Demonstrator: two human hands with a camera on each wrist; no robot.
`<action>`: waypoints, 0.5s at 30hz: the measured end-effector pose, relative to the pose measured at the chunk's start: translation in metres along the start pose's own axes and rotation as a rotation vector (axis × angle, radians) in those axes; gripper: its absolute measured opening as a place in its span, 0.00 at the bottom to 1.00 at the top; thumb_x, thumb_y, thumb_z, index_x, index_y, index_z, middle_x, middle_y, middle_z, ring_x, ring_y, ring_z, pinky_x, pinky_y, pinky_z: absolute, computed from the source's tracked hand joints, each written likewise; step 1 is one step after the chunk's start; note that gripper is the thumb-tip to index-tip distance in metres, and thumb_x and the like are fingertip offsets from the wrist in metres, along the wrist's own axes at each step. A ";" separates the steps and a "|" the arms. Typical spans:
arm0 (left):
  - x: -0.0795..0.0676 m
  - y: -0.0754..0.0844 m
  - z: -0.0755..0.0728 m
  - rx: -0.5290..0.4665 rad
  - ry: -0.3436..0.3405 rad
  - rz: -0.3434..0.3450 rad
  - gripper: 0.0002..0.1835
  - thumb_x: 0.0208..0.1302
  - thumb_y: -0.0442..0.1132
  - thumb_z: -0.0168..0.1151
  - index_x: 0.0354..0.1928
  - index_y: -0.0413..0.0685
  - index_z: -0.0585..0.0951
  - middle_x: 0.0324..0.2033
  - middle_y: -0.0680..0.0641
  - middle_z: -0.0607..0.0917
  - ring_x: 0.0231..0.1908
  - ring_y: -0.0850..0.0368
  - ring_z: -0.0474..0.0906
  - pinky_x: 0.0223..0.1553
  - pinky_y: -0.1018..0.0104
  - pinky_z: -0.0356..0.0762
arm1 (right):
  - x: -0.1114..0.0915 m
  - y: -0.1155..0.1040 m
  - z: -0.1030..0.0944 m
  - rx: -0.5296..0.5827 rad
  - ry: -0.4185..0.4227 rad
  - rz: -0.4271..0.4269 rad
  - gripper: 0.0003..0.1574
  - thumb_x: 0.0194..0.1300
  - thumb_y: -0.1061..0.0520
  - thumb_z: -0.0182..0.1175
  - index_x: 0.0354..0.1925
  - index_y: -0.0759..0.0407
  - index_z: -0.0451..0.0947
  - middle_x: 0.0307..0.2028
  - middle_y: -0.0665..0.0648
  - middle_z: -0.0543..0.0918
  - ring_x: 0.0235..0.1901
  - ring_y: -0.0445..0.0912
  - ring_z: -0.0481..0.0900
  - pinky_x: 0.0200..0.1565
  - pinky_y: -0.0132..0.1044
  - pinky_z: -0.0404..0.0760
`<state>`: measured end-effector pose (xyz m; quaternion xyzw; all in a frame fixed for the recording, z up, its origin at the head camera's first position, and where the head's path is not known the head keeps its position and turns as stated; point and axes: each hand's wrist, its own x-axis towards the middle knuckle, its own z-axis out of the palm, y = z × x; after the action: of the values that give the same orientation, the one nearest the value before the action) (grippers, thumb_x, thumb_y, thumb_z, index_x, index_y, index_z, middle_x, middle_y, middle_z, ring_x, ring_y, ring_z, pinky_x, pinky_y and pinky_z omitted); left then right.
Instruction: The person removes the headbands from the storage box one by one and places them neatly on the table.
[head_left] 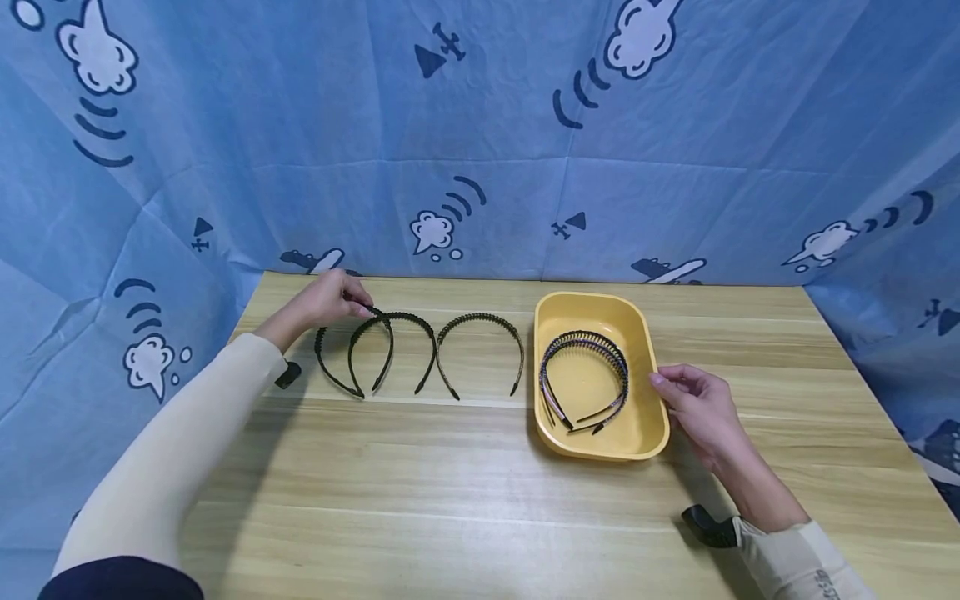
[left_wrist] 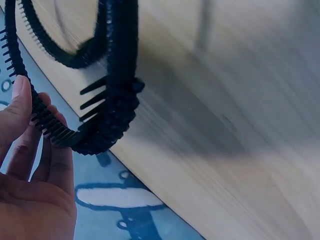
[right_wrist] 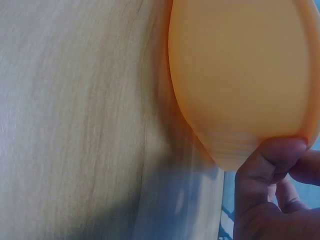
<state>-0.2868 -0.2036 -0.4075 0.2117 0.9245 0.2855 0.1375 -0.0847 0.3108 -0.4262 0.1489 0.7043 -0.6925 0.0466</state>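
At the far left of the row, my left hand [head_left: 330,300] pinches the top of a black toothed headband [head_left: 392,343] between thumb and fingers. Its comb teeth show close up in the left wrist view, where the headband [left_wrist: 122,110] hangs over the tabletop. A second black headband [head_left: 406,315] overlaps it in the head view, and a thinner dark headband [head_left: 480,316] lies to the right of that. My right hand [head_left: 701,408] grips the right rim of a yellow plastic basin [head_left: 637,433], thumb on the edge. Several headbands [head_left: 585,336] lie stacked inside the basin.
All of this is on a light wood-grain table [head_left: 420,500]. A blue patterned cloth [head_left: 495,142] hangs behind the table's back edge and down both sides. Dark wrist mounts [head_left: 708,527] sit by the sleeves.
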 end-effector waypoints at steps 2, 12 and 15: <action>-0.003 -0.005 -0.003 0.001 0.003 -0.003 0.09 0.63 0.31 0.67 0.44 0.37 0.87 0.46 0.36 0.86 0.49 0.41 0.80 0.47 0.49 0.81 | 0.000 0.000 0.000 0.005 -0.003 0.001 0.02 0.69 0.58 0.61 0.40 0.56 0.79 0.29 0.45 0.84 0.30 0.38 0.83 0.31 0.33 0.86; -0.014 -0.022 -0.013 0.007 0.025 -0.040 0.10 0.63 0.30 0.66 0.45 0.34 0.86 0.47 0.34 0.85 0.51 0.38 0.80 0.51 0.47 0.80 | 0.000 0.000 0.000 0.014 -0.007 0.007 0.02 0.70 0.59 0.60 0.40 0.56 0.79 0.28 0.46 0.85 0.29 0.38 0.83 0.28 0.32 0.85; -0.017 -0.025 -0.015 0.017 0.031 -0.033 0.10 0.62 0.30 0.66 0.45 0.34 0.86 0.46 0.34 0.85 0.50 0.38 0.80 0.52 0.46 0.79 | 0.000 0.000 0.000 0.022 -0.012 0.006 0.02 0.70 0.60 0.60 0.39 0.55 0.79 0.28 0.46 0.85 0.29 0.38 0.83 0.28 0.32 0.85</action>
<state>-0.2858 -0.2374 -0.4082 0.1930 0.9324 0.2784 0.1259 -0.0850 0.3107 -0.4265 0.1476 0.6959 -0.7009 0.0512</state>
